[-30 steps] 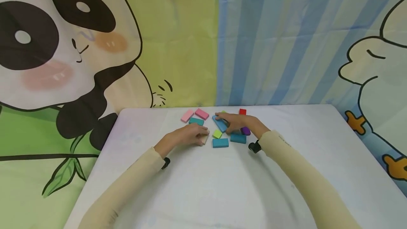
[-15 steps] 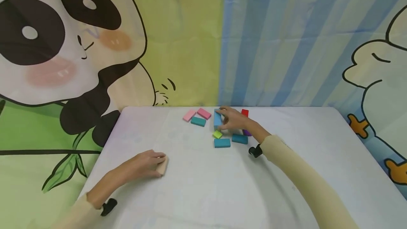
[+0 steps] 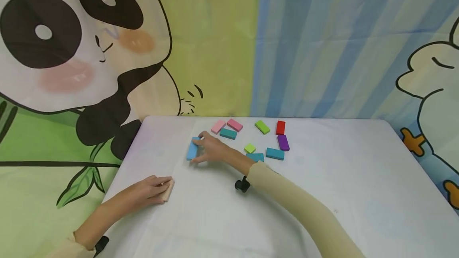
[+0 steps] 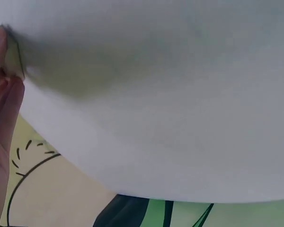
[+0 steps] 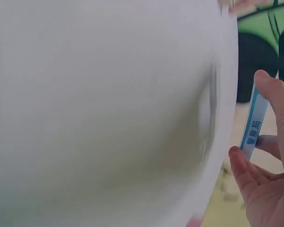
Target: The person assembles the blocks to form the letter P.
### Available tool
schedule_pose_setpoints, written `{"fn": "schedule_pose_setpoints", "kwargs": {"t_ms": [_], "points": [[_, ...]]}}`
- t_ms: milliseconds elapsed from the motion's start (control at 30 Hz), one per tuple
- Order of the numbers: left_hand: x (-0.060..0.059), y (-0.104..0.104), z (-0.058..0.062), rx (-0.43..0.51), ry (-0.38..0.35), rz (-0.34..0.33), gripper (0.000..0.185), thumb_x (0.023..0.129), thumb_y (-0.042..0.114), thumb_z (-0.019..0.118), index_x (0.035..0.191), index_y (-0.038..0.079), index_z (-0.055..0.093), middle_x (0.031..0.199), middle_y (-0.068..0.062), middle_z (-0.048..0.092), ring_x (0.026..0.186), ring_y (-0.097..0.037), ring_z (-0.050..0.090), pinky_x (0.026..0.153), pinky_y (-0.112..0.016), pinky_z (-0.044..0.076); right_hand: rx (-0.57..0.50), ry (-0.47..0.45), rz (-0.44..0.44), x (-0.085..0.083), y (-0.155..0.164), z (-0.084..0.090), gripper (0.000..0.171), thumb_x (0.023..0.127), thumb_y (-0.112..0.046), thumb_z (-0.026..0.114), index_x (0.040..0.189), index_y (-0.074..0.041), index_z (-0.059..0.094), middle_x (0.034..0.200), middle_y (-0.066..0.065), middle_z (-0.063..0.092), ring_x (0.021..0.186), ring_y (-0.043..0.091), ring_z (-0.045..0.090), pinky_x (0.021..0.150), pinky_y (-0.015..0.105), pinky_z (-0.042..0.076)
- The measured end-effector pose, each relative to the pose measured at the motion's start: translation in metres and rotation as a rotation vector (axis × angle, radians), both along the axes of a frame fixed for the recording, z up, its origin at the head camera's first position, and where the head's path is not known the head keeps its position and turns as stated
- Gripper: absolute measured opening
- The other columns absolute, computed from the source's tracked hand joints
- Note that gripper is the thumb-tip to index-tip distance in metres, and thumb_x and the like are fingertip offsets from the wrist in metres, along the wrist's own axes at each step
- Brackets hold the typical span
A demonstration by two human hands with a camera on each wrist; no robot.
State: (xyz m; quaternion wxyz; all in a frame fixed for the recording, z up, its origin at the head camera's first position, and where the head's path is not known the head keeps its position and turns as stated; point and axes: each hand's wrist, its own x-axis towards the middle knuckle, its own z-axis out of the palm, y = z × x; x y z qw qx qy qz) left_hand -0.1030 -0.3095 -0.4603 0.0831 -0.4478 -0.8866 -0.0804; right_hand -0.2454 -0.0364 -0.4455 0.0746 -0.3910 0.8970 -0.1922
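Right hand carried blue block left, pinching it between fingertips (block upright); left hand clamps beige block.

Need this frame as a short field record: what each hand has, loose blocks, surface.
left hand: left hand grips a beige block near the table's left edge
right hand: right hand pinches a light blue block, reached across to the left of the pile
loose blocks: two pink blocks, teal block, green block, red block, purple block, small lime block, two blue blocks
surface: white table
backdrop: cartoon panda curtain
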Motion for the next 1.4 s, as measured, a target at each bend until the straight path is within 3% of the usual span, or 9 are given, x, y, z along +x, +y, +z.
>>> {"fn": "schedule_pose_setpoints", "kwargs": {"t_ms": [67, 133, 367, 467, 700, 933, 1167, 1400], "points": [[0.000, 0.003, -0.006, 0.035, 0.057, -0.006, 0.044, 0.076, 0.014, 0.079, 0.117, 0.002, 0.068, 0.120, -0.012, 0.062, 0.092, -0.016, 0.062, 0.070, -0.020, 0.050, 0.019, 0.019, 0.036, 0.012, -0.021, 0.000, 0.081, 0.078, -0.053, 0.074, 0.142, -0.009, 0.049, 0.135, 0.017, 0.050, 0.095, 0.013, 0.057, 0.081, 0.020, 0.050], [0.004, 0.006, -0.009, 0.072, 0.044, 0.034, 0.044, 0.075, 0.015, 0.080, 0.115, 0.001, 0.068, 0.115, -0.011, 0.060, 0.091, -0.017, 0.064, 0.070, -0.020, 0.051, 0.047, 0.047, 0.071, 0.021, -0.038, -0.002, 0.081, 0.078, -0.055, 0.074, 0.141, -0.009, 0.051, 0.133, 0.017, 0.051, 0.092, 0.011, 0.057, 0.079, 0.018, 0.049], [0.016, 0.008, -0.011, 0.086, 0.065, 0.103, 0.044, 0.068, 0.006, 0.083, 0.110, 0.001, 0.070, 0.106, -0.004, 0.056, 0.095, -0.011, 0.058, 0.076, -0.013, 0.046, 0.126, 0.103, 0.110, 0.034, -0.066, -0.011, 0.078, 0.078, -0.061, 0.070, 0.138, -0.013, 0.055, 0.130, 0.013, 0.057, 0.110, 0.015, 0.056, 0.091, 0.021, 0.046], [0.016, 0.009, -0.010, 0.071, 0.038, 0.114, 0.043, 0.071, 0.004, 0.081, 0.112, 0.002, 0.069, 0.107, -0.004, 0.055, 0.096, -0.011, 0.056, 0.075, -0.015, 0.047, 0.147, 0.094, 0.126, 0.036, -0.068, -0.014, 0.077, 0.080, -0.062, 0.068, 0.139, -0.014, 0.054, 0.130, 0.012, 0.057, 0.114, 0.017, 0.056, 0.091, 0.022, 0.046], [0.017, 0.011, -0.011, 0.057, 0.052, 0.135, 0.045, 0.072, 0.006, 0.081, 0.115, -0.001, 0.069, 0.108, -0.006, 0.056, 0.098, -0.014, 0.057, 0.075, -0.020, 0.051, 0.165, 0.121, 0.106, 0.035, -0.063, -0.017, 0.077, 0.081, -0.062, 0.066, 0.140, -0.014, 0.053, 0.131, 0.013, 0.057, 0.114, 0.018, 0.056, 0.092, 0.023, 0.047], [0.019, 0.010, -0.009, 0.084, 0.041, 0.148, 0.041, 0.071, 0.005, 0.082, 0.110, 0.002, 0.071, 0.105, -0.002, 0.055, 0.096, -0.011, 0.054, 0.075, -0.018, 0.050, 0.234, 0.148, 0.160, 0.041, -0.063, -0.018, 0.079, 0.086, -0.062, 0.058, 0.146, -0.013, 0.044, 0.135, 0.012, 0.049, 0.115, 0.017, 0.049, 0.095, 0.024, 0.047], [0.020, 0.010, -0.009, 0.089, 0.026, 0.158, 0.039, 0.072, 0.004, 0.081, 0.110, 0.000, 0.071, 0.106, -0.004, 0.055, 0.098, -0.013, 0.056, 0.076, -0.022, 0.053, 0.278, 0.194, 0.119, 0.050, -0.068, -0.022, 0.078, 0.089, -0.062, 0.052, 0.148, -0.012, 0.041, 0.128, 0.009, 0.048, 0.110, 0.014, 0.047, 0.084, 0.020, 0.049], [0.017, 0.010, -0.009, 0.096, 0.000, 0.147, 0.040, 0.072, 0.003, 0.081, 0.110, 0.001, 0.070, 0.107, -0.003, 0.054, 0.097, -0.011, 0.054, 0.075, -0.020, 0.051, 0.244, 0.178, 0.095, 0.048, -0.065, -0.023, 0.076, 0.087, -0.061, 0.055, 0.146, -0.013, 0.045, 0.134, 0.012, 0.049, 0.116, 0.016, 0.049, 0.095, 0.022, 0.047]]}}
